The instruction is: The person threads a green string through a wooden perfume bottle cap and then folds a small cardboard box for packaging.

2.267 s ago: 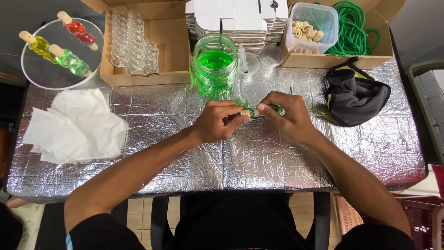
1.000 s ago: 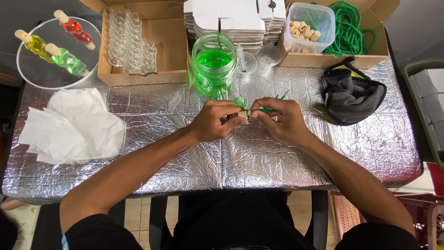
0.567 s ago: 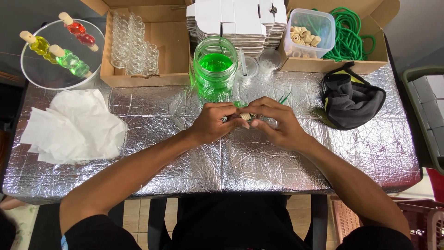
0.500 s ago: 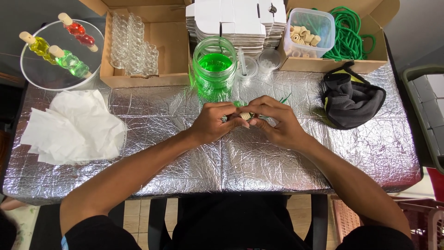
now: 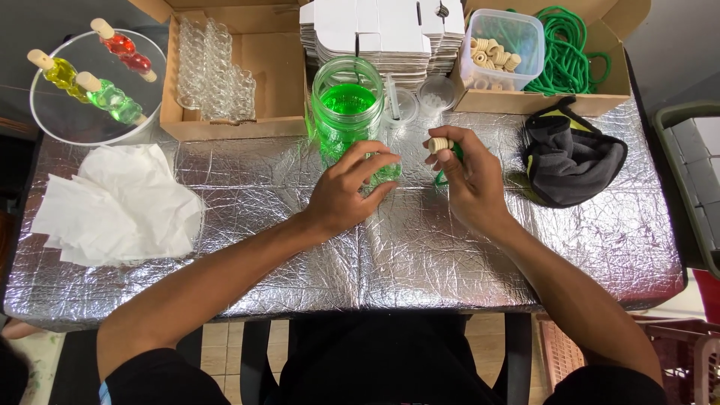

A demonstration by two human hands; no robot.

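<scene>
My left hand (image 5: 346, 193) rests on the foil-covered table (image 5: 420, 262) just in front of a glass jar of green liquid (image 5: 346, 111). Its fingers curl around a small bottle of green liquid (image 5: 387, 174), mostly hidden by them. My right hand (image 5: 471, 184) is raised slightly to the right of the jar. It pinches a small wooden cork (image 5: 440, 144) between thumb and forefinger, and a piece of green cord (image 5: 442, 177) hangs from the same hand. The two hands are apart.
At the far edge stand a cardboard box of empty clear bottles (image 5: 214, 71), stacked white flat cartons (image 5: 375, 30), a tub of wooden corks (image 5: 499, 49) and coiled green cord (image 5: 574, 49). A round tray with three filled bottles (image 5: 97, 75) and white tissue (image 5: 120, 206) lie left; a black pouch (image 5: 570, 157) lies right.
The hands, earlier pressed together over the small bottle at the table's middle, have parted. The right hand has lifted away with the cork and cord; the left keeps the bottle by the jar.
</scene>
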